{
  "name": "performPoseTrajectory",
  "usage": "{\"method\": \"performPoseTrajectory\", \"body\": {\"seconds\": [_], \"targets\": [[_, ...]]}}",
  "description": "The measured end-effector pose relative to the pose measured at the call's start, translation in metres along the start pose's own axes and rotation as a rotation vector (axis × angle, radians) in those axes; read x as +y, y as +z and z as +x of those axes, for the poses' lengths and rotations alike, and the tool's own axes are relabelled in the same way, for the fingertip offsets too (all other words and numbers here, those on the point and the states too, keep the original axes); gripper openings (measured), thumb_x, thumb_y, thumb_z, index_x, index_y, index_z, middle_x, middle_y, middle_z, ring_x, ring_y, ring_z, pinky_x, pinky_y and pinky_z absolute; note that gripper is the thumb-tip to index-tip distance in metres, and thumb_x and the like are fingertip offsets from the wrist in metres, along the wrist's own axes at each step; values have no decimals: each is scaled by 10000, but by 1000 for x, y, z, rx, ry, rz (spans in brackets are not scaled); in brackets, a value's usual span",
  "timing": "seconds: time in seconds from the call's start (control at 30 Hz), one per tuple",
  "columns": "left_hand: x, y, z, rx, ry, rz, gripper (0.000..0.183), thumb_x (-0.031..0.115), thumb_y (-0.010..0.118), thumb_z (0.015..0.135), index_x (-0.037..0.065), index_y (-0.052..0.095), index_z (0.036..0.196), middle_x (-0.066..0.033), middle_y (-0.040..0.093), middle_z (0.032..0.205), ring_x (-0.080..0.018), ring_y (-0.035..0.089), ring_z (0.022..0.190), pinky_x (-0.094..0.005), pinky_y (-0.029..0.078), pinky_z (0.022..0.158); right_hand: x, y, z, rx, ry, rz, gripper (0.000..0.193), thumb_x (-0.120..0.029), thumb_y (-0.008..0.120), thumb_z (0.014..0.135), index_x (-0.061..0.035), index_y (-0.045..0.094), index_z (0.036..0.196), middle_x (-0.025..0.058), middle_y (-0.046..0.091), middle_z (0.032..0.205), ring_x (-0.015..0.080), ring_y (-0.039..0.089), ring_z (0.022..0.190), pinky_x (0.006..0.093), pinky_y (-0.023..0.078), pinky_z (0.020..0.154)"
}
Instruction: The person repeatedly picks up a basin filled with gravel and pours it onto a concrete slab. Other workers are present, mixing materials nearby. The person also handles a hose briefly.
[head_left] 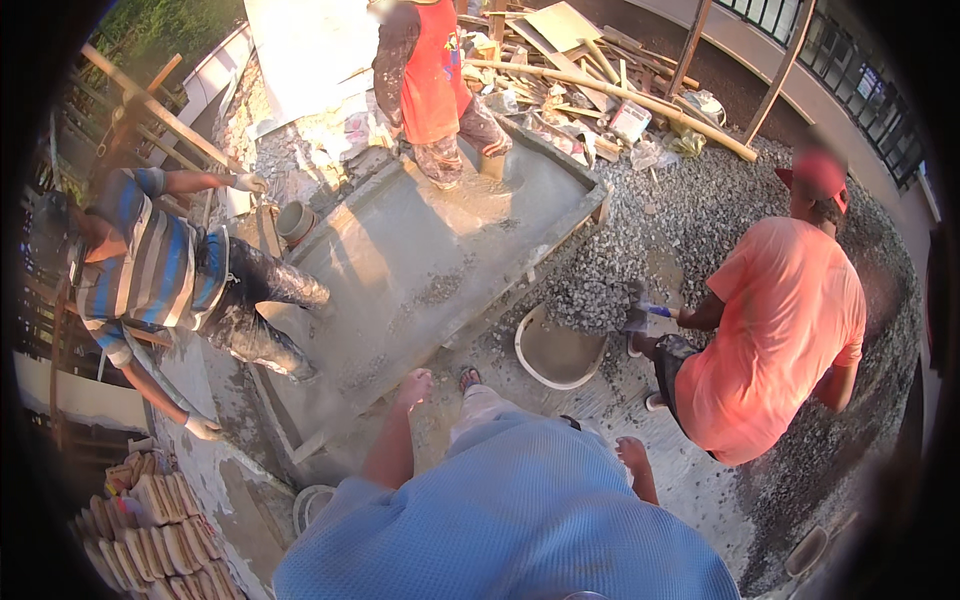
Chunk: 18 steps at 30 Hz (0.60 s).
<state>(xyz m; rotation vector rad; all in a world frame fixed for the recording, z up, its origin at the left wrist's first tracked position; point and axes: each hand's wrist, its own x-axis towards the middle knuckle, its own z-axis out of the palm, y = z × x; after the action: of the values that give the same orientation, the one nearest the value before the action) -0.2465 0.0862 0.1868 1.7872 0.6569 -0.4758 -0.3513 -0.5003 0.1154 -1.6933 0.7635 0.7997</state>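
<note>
My left hand (414, 388) hangs with curled fingers by the near edge of a long, shallow mixing trough (400, 345); nothing shows in it. Wet grey mix (400, 250) lies inside the trough. On my other side, my right hand (632, 455) hangs beside my body, its fingers loosely bent, with no object visible in it. A round white-rimmed tub (522, 350) sits on the ground ahead of me, grey material within. Beyond it, a crouching person in a salmon shirt (780, 330) holds a blue-handled shovel (655, 311) at the gravel.
Gravel (690, 220) spreads along the right. One person in a red top (432, 80) stands in the trough; another in a striped shirt (155, 260) stands at its left, holding a long handle. Scrap wood (570, 60), a grey bucket (295, 222) and stacked tiles (160, 530) lie around.
</note>
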Motion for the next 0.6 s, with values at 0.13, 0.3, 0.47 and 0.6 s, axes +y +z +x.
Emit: {"method": "performPoseTrajectory", "body": {"seconds": [0.13, 0.3, 0.47, 0.6], "targets": [[-1, 10, 4, 35, -50, 171, 303, 264, 500, 866, 52, 611, 1052, -33, 620, 797, -126, 570, 648, -308, 465, 552, -57, -16, -31, 65, 30, 145, 324, -264, 458, 886, -82, 537, 1142, 68, 604, 847, 157, 603, 676, 296, 464, 535], [-20, 35, -5, -62, -33, 301, 341, 269, 479, 867, 52, 585, 1107, -44, 627, 855, -130, 582, 698, -282, 457, 558, -39, -37, -43, 115, 81, 174, 321, -229, 454, 894, -54, 513, 1157, 99, 616, 873, 154, 603, 654, 279, 433, 462], [-52, 52, -27, -43, -89, 197, 305, 240, 506, 842, 36, 607, 1045, -61, 632, 827, -152, 582, 701, -314, 458, 604, 44, -47, -43, 80, 148, 36, 322, -247, 478, 849, -31, 561, 1074, 88, 620, 827, 164, 578, 613, 308, 424, 470], [-69, 59, -57, -11, -9, -21, 270, 195, 513, 849, 42, 596, 1055, -67, 637, 835, -165, 579, 685, -345, 467, 607, 91, -70, -46, -5, -18, -193, 310, -250, 493, 827, -35, 585, 1030, 93, 613, 776, 163, 565, 604, 316, 419, 473]]}}
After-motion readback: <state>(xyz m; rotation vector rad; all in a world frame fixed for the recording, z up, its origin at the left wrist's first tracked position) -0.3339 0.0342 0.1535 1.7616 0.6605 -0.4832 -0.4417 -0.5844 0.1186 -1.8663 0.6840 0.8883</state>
